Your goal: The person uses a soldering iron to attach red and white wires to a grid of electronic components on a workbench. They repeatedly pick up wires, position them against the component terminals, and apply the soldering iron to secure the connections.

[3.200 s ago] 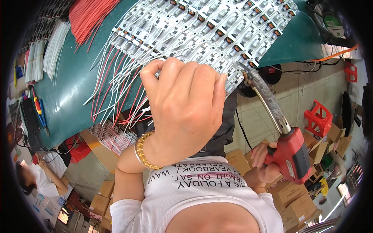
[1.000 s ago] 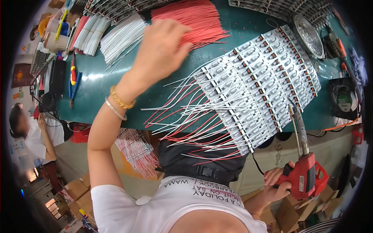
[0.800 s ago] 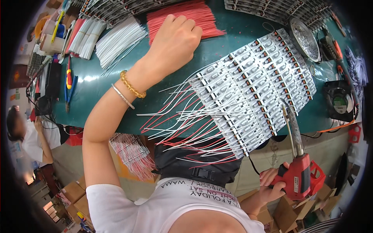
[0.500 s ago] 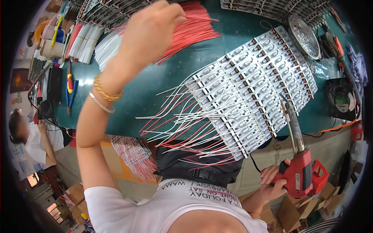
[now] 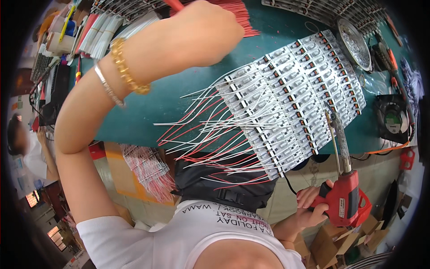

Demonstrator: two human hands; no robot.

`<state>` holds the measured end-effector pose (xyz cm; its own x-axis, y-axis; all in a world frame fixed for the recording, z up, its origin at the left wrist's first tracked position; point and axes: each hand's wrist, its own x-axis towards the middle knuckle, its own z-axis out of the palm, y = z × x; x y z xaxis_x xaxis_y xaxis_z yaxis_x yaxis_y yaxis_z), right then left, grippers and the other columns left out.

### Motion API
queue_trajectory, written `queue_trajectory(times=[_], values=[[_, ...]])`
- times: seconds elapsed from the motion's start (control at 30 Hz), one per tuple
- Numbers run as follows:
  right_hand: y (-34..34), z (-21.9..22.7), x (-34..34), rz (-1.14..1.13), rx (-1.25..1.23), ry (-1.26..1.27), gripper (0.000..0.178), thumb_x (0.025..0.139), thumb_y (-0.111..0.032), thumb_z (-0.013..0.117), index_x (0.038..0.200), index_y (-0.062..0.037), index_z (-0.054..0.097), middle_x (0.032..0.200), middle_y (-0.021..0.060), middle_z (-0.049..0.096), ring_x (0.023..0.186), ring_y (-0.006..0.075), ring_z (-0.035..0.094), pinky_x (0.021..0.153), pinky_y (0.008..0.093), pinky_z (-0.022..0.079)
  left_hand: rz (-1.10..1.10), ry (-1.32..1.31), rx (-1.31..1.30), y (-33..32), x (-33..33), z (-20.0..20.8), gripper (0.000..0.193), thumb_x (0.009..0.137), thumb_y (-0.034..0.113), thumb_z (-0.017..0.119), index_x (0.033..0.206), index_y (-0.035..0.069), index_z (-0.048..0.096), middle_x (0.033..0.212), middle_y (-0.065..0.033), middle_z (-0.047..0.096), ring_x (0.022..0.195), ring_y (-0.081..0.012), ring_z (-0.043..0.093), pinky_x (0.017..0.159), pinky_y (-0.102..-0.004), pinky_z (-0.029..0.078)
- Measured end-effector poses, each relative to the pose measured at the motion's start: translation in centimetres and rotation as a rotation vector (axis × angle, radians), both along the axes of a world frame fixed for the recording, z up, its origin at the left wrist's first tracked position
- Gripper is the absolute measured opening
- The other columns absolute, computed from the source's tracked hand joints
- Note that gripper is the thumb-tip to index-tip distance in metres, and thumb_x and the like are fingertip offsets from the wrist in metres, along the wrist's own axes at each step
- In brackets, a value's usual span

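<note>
My right hand (image 5: 313,204) grips a red-and-black soldering gun (image 5: 344,201) with a long metal barrel. The gun's tip rests over or against a panel of small light-coloured circuit boards (image 5: 291,98), near its right side; exact contact cannot be made out. Loose white and red wires (image 5: 210,134) trail from the panel's left edge. My left hand (image 5: 201,38), slightly blurred, is raised above the table's far side, by a pile of red wires (image 5: 239,13). Its fingers are curled and hidden, and what they hold, if anything, cannot be seen.
A round metal dish (image 5: 354,45) stands beyond the panel's right corner, and a black fan (image 5: 394,119) sits at the right edge of the green table (image 5: 134,121). White wire bundles (image 5: 101,38) lie far left. Another person (image 5: 33,152) sits at left; cardboard boxes (image 5: 333,244) stand below.
My left hand has swung right and nearer, its elbow shifting left, and looks larger. My right hand and the soldering gun stay almost in place over the panel.
</note>
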<state>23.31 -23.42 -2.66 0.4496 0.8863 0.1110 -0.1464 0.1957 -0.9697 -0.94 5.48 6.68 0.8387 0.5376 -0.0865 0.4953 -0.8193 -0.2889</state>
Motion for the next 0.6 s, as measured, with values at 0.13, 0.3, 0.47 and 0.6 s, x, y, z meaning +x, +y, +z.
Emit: queue_trajectory(times=[0.13,0.3,0.47,0.6], values=[[0.5,0.2,0.7,0.023,0.041,-0.107,0.066,0.089,-0.047,0.053,0.125,0.0062,0.036,0.048,0.0013,0.041,0.036,0.0115,0.039,0.040,0.0249,0.038,0.134,-0.220,-0.168,-0.4,-0.3,1.3,0.014,0.078,0.011,0.062,0.070,0.001,0.060,0.059,-0.0148,0.057,0.055,-0.0266,0.059,0.054,-0.0368,0.045],[2.5,1.4,0.5,0.037,0.037,-0.194,0.071,0.087,-0.050,0.053,0.125,0.0076,0.036,0.048,0.0010,0.042,0.036,0.0117,0.039,0.039,0.0242,0.036,0.303,-0.747,-0.569,-2.8,-1.0,-0.8,0.010,0.081,0.009,0.064,0.080,-0.001,0.063,0.059,-0.0046,0.056,0.052,-0.0076,0.052,0.050,-0.0218,0.039],[4.1,3.0,-0.3,-0.047,-0.110,-0.403,0.064,0.086,-0.047,0.057,0.121,0.0053,0.043,0.065,0.0064,0.052,0.047,0.0145,0.047,0.046,0.0272,0.040,0.394,-0.901,-0.633,-4.1,0.3,-4.4,0.011,0.080,0.009,0.066,0.080,-0.001,0.061,0.065,-0.0063,0.059,0.054,-0.0092,0.052,0.051,-0.0231,0.040],[3.9,2.7,-0.7,-0.205,-0.383,-0.591,0.066,0.085,-0.048,0.057,0.121,0.0056,0.044,0.082,0.0080,0.057,0.058,0.0161,0.053,0.053,0.0269,0.043,0.401,-0.943,-0.600,-3.8,1.0,-6.2,0.014,0.080,0.009,0.065,0.075,-0.001,0.058,0.065,-0.0074,0.059,0.057,-0.0129,0.053,0.053,-0.0259,0.042]])
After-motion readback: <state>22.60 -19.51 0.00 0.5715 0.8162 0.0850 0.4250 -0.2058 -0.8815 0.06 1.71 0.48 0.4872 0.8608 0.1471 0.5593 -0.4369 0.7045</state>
